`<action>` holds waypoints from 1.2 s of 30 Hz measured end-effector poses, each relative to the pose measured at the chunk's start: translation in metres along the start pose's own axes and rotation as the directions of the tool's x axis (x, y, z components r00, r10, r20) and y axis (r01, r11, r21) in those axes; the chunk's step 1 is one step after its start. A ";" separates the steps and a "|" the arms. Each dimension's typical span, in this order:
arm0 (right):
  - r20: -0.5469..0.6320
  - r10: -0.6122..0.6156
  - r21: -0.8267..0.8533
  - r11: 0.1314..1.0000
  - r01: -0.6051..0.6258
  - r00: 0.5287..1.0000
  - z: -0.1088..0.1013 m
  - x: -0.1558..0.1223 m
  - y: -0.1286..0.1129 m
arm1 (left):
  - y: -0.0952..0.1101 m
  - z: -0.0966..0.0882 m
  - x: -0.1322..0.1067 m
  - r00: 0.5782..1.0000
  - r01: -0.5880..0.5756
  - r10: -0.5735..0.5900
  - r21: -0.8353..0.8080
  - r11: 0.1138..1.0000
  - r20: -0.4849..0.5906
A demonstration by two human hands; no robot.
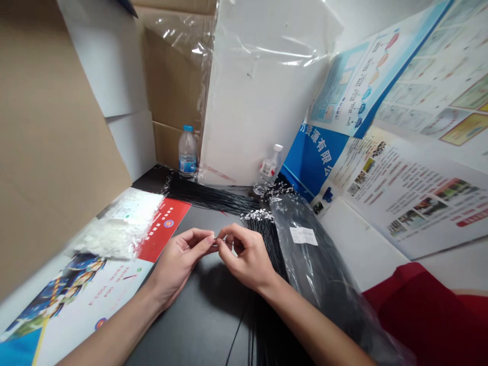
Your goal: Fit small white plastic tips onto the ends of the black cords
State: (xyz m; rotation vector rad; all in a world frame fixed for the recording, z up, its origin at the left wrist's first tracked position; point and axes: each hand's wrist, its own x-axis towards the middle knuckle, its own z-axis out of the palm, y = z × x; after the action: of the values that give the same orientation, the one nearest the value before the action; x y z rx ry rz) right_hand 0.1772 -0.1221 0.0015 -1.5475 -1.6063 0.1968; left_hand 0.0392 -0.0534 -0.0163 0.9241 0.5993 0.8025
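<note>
My left hand [183, 259] and my right hand [246, 254] meet over the middle of the dark table [179, 315]. Both pinch a thin black cable [215, 240] between thumb and forefinger; its end is mostly hidden by the fingertips. Just beyond and under my right hand lies a bundle of black cables [272, 244] with small white connectors [257, 216] at the far end. A few loose cables [238, 333] run toward me below my right wrist.
A clear bag of black cables [316, 264] lies to the right. At left, a bag of white parts [122, 223] rests on printed sheets [114, 284]. More cables [209, 195] stretch across the back, near a blue-capped bottle [187, 152] and a white-capped bottle [269, 170]. Cardboard [53, 127] stands left.
</note>
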 end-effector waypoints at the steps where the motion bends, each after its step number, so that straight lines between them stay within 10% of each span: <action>1: -0.006 0.006 0.017 1.000 -0.006 1.000 0.000 0.000 -0.001 | -0.001 -0.001 0.001 1.000 -0.004 0.004 0.023 1.000 0.002; 15: 0.007 -0.042 -0.044 0.998 0.043 0.999 0.005 -0.002 0.004 | -0.004 -0.001 0.001 1.000 0.004 -0.002 0.105 0.994 -0.016; 22: 0.199 0.026 -0.338 0.940 0.044 0.980 -0.077 0.012 -0.054 | 0.024 -0.014 0.012 0.948 -0.163 0.132 -0.088 0.983 -0.291; 30: 0.669 0.200 -0.424 0.894 0.146 0.716 -0.129 -0.033 -0.100 | 0.024 -0.015 0.020 0.922 -0.216 0.233 0.091 0.972 -0.308; 36: 0.469 0.227 -0.578 0.810 0.102 0.854 -0.149 -0.028 -0.082 | 0.012 0.002 0.031 0.966 -0.159 0.224 0.394 0.905 -0.125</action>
State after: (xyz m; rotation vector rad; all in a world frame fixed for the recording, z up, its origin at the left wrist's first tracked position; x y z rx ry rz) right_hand 0.2115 -0.2300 0.1319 -2.1622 -2.1846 0.1726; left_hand 0.0546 -0.0244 -0.0082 1.2963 0.8407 0.9672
